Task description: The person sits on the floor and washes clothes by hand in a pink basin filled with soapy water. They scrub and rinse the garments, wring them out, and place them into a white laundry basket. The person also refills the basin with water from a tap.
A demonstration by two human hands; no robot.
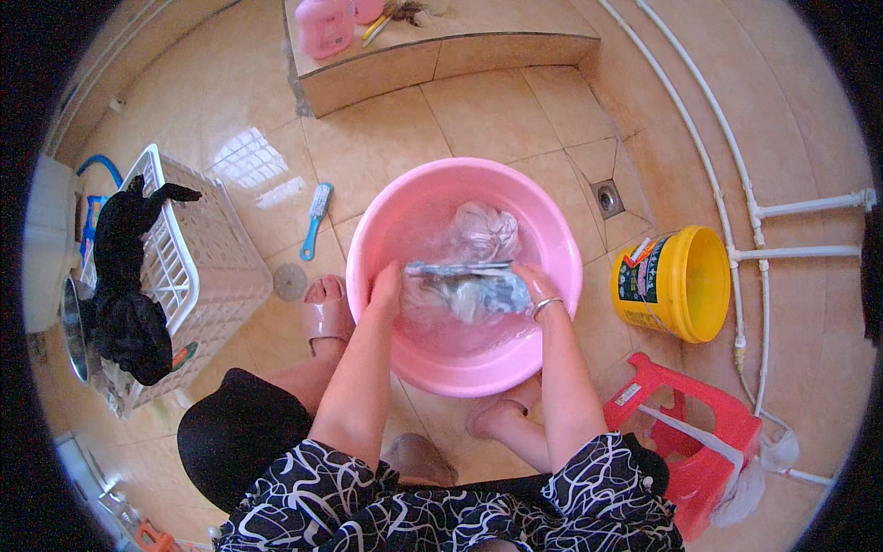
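A round pink basin [418, 368] holds water and wet cloth on the floor in front of me. My left hand [387, 283] is inside it on the left, closed on one end of a blue-grey patterned cloth [497, 293]. At the other end my right hand [536, 285], with a bracelet at the wrist, grips the same cloth. The cloth's upper edge is stretched between both hands, and its lower part hangs in the water. Just beyond it lies a bunched whitish cloth [486, 232], partly under water. Some fingertips are hidden by the fabric.
A white plastic basket [225, 262] with black clothing [129, 267] over its rim stands left. A blue-handled brush [316, 221] lies nearer the basin. On the right are a yellow bucket [704, 285], a red stool [667, 377], a floor drain [607, 198] and white pipes [727, 212]. A tiled ledge [451, 60] rises behind.
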